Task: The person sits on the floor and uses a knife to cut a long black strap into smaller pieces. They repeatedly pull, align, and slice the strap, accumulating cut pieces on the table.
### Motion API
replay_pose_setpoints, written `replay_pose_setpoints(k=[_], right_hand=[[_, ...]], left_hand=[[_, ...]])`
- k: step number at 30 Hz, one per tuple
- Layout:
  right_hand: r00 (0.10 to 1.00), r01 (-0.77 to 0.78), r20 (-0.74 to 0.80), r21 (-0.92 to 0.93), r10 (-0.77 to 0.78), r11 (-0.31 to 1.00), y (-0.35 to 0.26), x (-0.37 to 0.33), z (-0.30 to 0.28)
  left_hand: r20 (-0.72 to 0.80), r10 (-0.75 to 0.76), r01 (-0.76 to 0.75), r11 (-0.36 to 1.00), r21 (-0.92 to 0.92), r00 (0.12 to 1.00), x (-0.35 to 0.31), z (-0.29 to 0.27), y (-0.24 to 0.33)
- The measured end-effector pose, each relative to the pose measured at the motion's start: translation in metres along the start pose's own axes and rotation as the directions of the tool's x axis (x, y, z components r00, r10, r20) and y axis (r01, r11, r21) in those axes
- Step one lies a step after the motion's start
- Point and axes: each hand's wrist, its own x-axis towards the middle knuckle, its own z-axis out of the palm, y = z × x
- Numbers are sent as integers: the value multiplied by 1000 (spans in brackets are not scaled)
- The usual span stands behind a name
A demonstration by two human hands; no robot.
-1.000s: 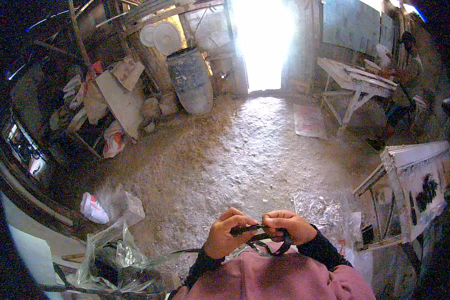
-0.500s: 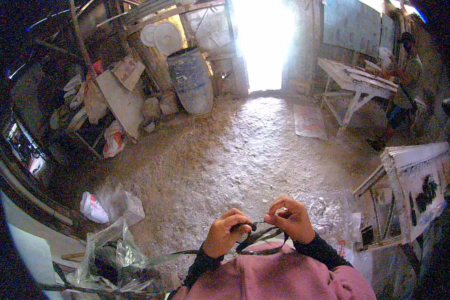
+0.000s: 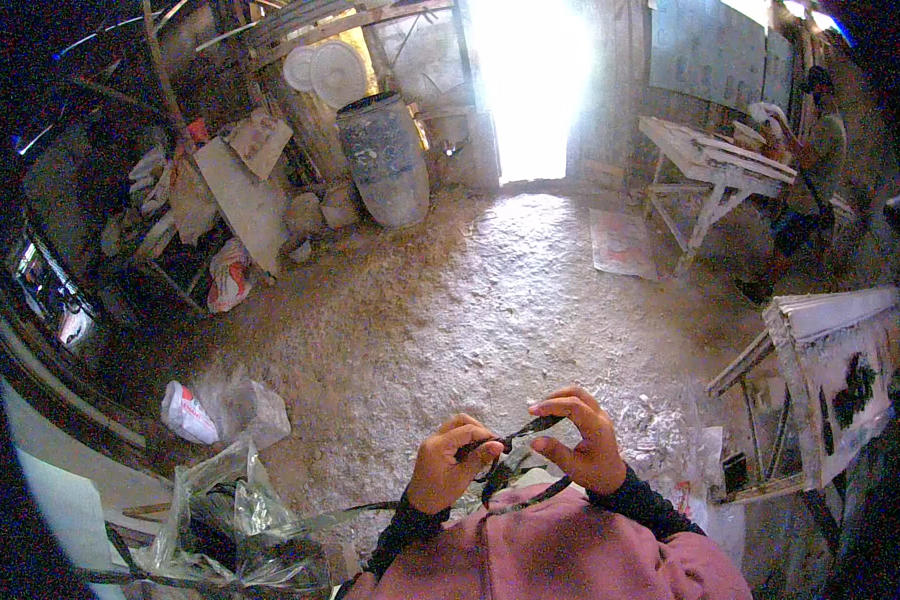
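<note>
Low in front of my pink top, a dark, flat strap (image 3: 495, 488) loops and crosses between my two hands. My left hand (image 3: 448, 463) is closed, pinching the strap between thumb and forefinger beside a small knot or crossing. Slightly higher, my right hand (image 3: 587, 442) holds up another stretch of it against the fingers; thumb and forefinger stand apart around it. A slack loop hangs beneath. A long dark strip runs left past my wrist to a clear plastic bag (image 3: 253, 505) with dark material inside. Where the strap's ends lie I cannot tell.
A white packet (image 3: 188, 415) and a pale block (image 3: 260, 414) lie on the dirt floor at left. A barrel (image 3: 383, 165) stands by the bright doorway. To the right are a wooden table (image 3: 720, 155), a seated person (image 3: 820, 150) and a pale wooden stand (image 3: 835, 310).
My right thumb and forefinger have moved apart from their pinch, and the strap now stretches up toward that hand. The left hand keeps its pinch. The seated person has raised an arm.
</note>
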Motion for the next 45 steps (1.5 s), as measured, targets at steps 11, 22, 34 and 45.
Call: replay_pose_setpoints(k=[11, 22, 34, 45], right_hand=[[989, 55, 145, -157, -32, 986, 1, 0, 7], [986, -153, 102, 233, 132, 960, 4, -7, 10], [933, -357, 265, 620, 242, 698, 17, -12, 14], [965, -250, 202, 526, 166, 813, 20, -15, 17]], left_hand=[[-8, -68, 67, 997, -29, 998, 2, 2, -2], [87, -165, 178, 968, -175, 982, 0, 1, 6], [-11, -30, 31, 999, 25, 999, 3, 4, 5], [-65, 293, -278, 945, 172, 954, 5, 9, -4]])
